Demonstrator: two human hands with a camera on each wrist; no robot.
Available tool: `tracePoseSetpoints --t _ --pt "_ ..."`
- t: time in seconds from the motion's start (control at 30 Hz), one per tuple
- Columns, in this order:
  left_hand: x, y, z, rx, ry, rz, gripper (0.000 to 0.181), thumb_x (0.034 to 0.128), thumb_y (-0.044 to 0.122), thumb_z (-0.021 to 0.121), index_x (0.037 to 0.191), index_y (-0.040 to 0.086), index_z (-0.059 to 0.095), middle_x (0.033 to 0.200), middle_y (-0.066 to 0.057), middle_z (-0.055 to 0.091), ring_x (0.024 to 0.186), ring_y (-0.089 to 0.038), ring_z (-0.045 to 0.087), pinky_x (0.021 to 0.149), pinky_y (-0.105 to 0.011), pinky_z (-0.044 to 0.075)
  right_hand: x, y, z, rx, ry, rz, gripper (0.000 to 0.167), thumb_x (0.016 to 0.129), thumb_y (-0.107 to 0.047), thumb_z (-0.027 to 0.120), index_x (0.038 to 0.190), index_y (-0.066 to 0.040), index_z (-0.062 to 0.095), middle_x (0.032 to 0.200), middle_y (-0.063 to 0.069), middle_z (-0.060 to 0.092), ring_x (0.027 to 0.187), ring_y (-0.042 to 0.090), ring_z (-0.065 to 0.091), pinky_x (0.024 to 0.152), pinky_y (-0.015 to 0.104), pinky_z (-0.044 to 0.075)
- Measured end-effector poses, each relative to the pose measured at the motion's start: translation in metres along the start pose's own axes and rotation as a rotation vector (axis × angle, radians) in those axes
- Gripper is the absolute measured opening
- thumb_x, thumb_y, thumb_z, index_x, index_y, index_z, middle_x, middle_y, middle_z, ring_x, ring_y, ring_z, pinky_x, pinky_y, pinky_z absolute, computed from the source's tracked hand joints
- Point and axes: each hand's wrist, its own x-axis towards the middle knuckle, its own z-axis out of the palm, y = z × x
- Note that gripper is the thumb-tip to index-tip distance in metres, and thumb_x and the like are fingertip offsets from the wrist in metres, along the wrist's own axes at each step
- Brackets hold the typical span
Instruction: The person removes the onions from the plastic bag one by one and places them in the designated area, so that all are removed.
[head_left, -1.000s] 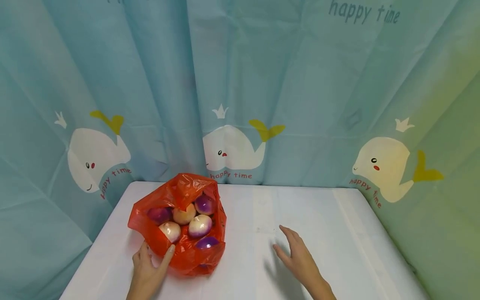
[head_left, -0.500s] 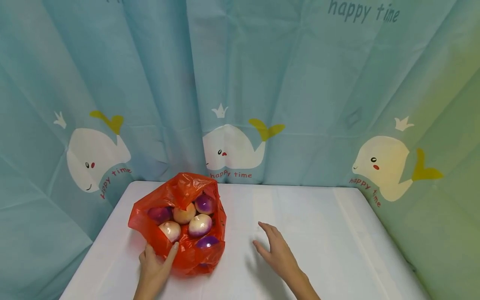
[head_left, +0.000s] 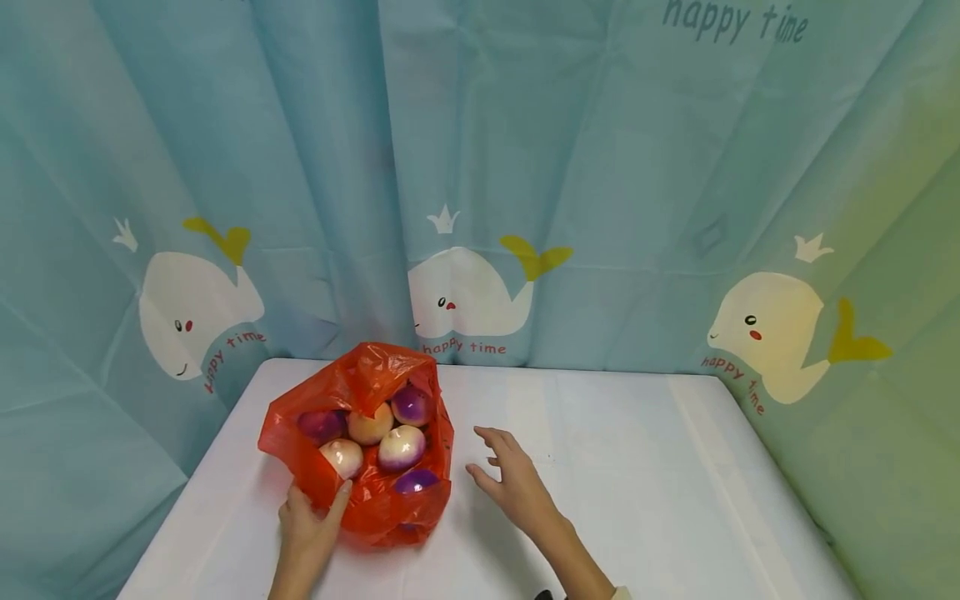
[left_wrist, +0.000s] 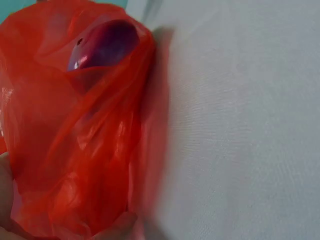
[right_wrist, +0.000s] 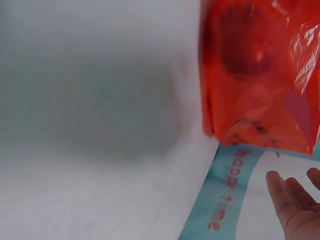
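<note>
An opened red plastic bag stands at the left of the white table, with several purple-and-white round vegetables, one of them pale, inside. At its lower left edge is my left hand, thumb and fingers spread against the plastic. The left wrist view shows the thumb and fingers at the bag, a purple vegetable above. My right hand hovers right of the bag, apart from it, fingers spread and empty. The right wrist view has its fingers below the bag.
The white table extends to the right of the bag. A blue-green curtain printed with whales hangs along the back and sides. A small dark object shows by my right forearm at the bottom edge.
My right hand has moved left, closer to the bag. My left hand has shifted slightly right along the bag's edge. The bag and its contents have stayed put.
</note>
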Motion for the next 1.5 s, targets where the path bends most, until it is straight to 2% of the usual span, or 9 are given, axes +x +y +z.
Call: tracePoseSetpoints --t 0.1,0.27,0.37,0.57,0.73,0.97,1.2,1.33,1.5 --pt "0.001 -0.002 -0.001 -0.027 -0.001 0.026 0.075 0.0903 0.03 0.063 0.135 -0.013 0.021 0.127 -0.035 0.035 0.117 -0.048 0.037 0.099 -0.059 0.032 0.007 -0.008 0.006 0.037 -0.031 0.0 0.052 0.088 -0.02 0.068 0.134 -0.011 0.048 0.127 0.006 0.052 0.106 0.021 0.058 0.081 0.029 0.052" --pt "0.003 -0.008 0.0 -0.07 -0.041 0.029 0.072 0.0905 0.027 0.064 0.135 -0.013 0.023 0.131 -0.034 0.039 0.119 -0.045 0.04 0.099 -0.056 0.033 0.019 -0.019 0.015 0.059 -0.029 -0.088 0.049 0.087 -0.015 0.069 0.132 -0.009 0.05 0.124 0.009 0.053 0.106 0.023 0.057 0.082 0.03 0.052" --pt "0.003 -0.011 0.001 -0.105 -0.066 0.009 0.074 0.0919 0.03 0.062 0.137 -0.012 0.02 0.134 -0.033 0.035 0.12 -0.046 0.04 0.097 -0.055 0.035 0.025 -0.025 0.02 0.061 -0.048 -0.116 0.048 0.087 -0.016 0.069 0.131 -0.007 0.05 0.123 0.011 0.054 0.107 0.025 0.057 0.082 0.032 0.052" --pt "0.001 -0.015 0.0 -0.175 -0.096 -0.089 0.084 0.0922 0.036 0.06 0.144 -0.007 0.01 0.14 -0.032 0.026 0.122 -0.048 0.036 0.096 -0.053 0.037 0.035 -0.038 0.032 0.022 -0.116 -0.092 0.049 0.086 -0.02 0.07 0.13 -0.009 0.052 0.122 0.008 0.054 0.111 0.018 0.054 0.089 0.03 0.048" --pt "-0.001 -0.02 0.0 -0.151 -0.124 -0.136 0.088 0.0912 0.044 0.058 0.145 -0.006 0.008 0.141 -0.033 0.023 0.122 -0.05 0.035 0.096 -0.054 0.036 0.041 -0.047 0.045 -0.01 -0.173 -0.083 0.05 0.086 -0.021 0.07 0.131 -0.009 0.053 0.119 0.005 0.055 0.109 0.017 0.054 0.092 0.027 0.046" --pt "0.001 -0.023 0.002 -0.065 -0.173 -0.198 0.092 0.0876 0.058 0.054 0.141 -0.007 0.017 0.139 -0.033 0.027 0.122 -0.05 0.032 0.097 -0.058 0.032 0.038 -0.048 0.064 -0.128 -0.193 -0.142 0.039 0.088 -0.022 0.068 0.123 -0.008 0.057 0.117 0.004 0.056 0.107 0.016 0.052 0.092 0.024 0.045" --pt "0.002 -0.023 0.0 0.016 -0.171 -0.177 0.092 0.0873 0.06 0.052 0.138 -0.009 0.021 0.135 -0.034 0.031 0.122 -0.05 0.032 0.099 -0.061 0.026 0.034 -0.046 0.076 -0.228 -0.266 -0.142 0.042 0.085 -0.025 0.072 0.122 -0.01 0.058 0.112 0.002 0.056 0.097 0.015 0.053 0.087 0.022 0.047" --pt "0.004 -0.022 -0.001 0.035 -0.205 -0.184 0.094 0.0859 0.062 0.053 0.139 -0.009 0.02 0.136 -0.034 0.029 0.123 -0.05 0.03 0.1 -0.063 0.024 0.032 -0.046 0.078 -0.331 -0.282 -0.141 0.045 0.082 -0.032 0.074 0.12 -0.011 0.059 0.109 0.002 0.058 0.097 0.015 0.054 0.085 0.022 0.048" --pt "0.007 -0.021 -0.003 0.048 -0.249 -0.204 0.1 0.0825 0.065 0.054 0.14 -0.007 0.017 0.138 -0.034 0.025 0.123 -0.05 0.028 0.099 -0.063 0.023 0.029 -0.046 0.077 -0.413 -0.309 -0.099 0.05 0.081 -0.039 0.073 0.12 -0.01 0.06 0.112 0.003 0.057 0.1 0.017 0.052 0.088 0.027 0.047"
